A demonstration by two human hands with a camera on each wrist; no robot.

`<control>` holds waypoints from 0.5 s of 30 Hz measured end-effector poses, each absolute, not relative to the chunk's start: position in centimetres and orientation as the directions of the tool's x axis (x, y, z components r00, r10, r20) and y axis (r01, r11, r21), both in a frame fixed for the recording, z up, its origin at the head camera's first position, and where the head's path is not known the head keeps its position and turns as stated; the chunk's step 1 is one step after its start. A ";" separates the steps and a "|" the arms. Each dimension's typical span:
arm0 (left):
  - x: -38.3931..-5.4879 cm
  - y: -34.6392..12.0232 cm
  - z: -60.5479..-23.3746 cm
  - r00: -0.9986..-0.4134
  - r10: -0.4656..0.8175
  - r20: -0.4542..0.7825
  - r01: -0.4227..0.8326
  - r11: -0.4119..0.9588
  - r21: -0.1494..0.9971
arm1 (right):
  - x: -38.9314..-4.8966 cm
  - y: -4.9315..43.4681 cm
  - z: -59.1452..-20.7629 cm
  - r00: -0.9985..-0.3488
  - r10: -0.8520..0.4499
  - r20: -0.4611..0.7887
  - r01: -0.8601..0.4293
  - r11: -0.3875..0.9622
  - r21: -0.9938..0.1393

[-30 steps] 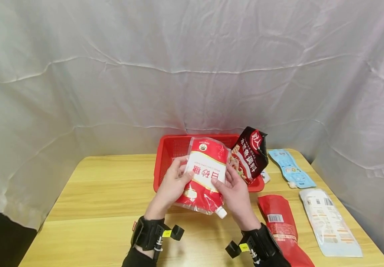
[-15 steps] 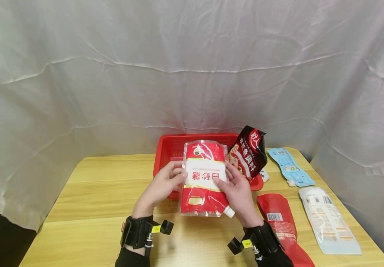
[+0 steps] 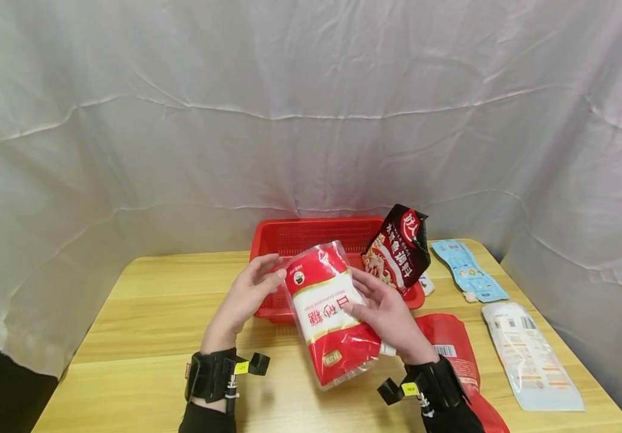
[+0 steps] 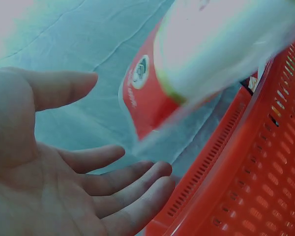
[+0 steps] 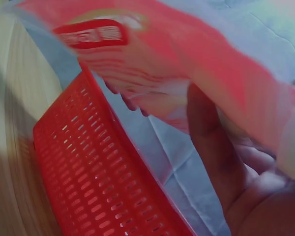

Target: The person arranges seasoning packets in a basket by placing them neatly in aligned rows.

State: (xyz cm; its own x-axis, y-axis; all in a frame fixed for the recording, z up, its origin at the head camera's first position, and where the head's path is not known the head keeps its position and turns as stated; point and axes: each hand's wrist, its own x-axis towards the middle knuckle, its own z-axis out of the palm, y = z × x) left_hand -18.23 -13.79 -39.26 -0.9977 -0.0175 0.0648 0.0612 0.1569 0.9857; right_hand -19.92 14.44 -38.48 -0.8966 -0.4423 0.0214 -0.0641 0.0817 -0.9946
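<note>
Right grip (image 3: 389, 313) was grasping the sugar pouch (image 3: 326, 316), thumb on the printed face. Pouch was held tilted above the counter (image 3: 170, 337) at the near side of the red basket (image 3: 311, 226), its far end overlapping the basket in head view. Label was inverted to the wearer: 白砂糖 on a white band, "White Granulated Sugar" in small print on the far side of it, red panels at both ends, round emblem at the far end. Gold patch at the near end: lettering not legible. White cap (image 3: 388, 350) showed beside the right grip.

Left grip (image 3: 246, 297) was released, fingers loosely extended; left wrist view showed a gap to the pouch.

Seasoning packet (image 3: 399, 248) leaned in the basket's right end: 好人 in a red roundel, 水煮鱼调料 beneath. On the counter, right side: blue pouch (image 3: 470, 272), print too small; white packet (image 3: 532, 361), barcode, fine print unreadable; red pouch (image 3: 451, 331), barcode, partly hidden by the right arm.
</note>
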 end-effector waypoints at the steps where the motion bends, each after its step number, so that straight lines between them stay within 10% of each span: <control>1: -18.2 -13.8 -39.2 -0.998 -0.012 0.069 0.066 0.161 0.985 | -19.9 14.5 -38.5 -0.887 -0.462 0.020 -0.071 0.093 -0.993; 15: -17.9 -13.8 -39.5 -0.971 0.240 0.009 0.063 0.219 0.974 | -19.9 15.1 -38.8 -0.684 -0.728 0.045 -0.109 0.041 -0.993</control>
State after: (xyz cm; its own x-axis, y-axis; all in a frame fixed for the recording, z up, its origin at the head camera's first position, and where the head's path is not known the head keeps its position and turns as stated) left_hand -17.94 -13.84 -39.53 -0.9708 0.2396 0.0088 0.0629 0.2191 0.9737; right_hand -19.93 15.14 -38.76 -0.6839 -0.7282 0.0449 -0.1094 0.0414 -0.9931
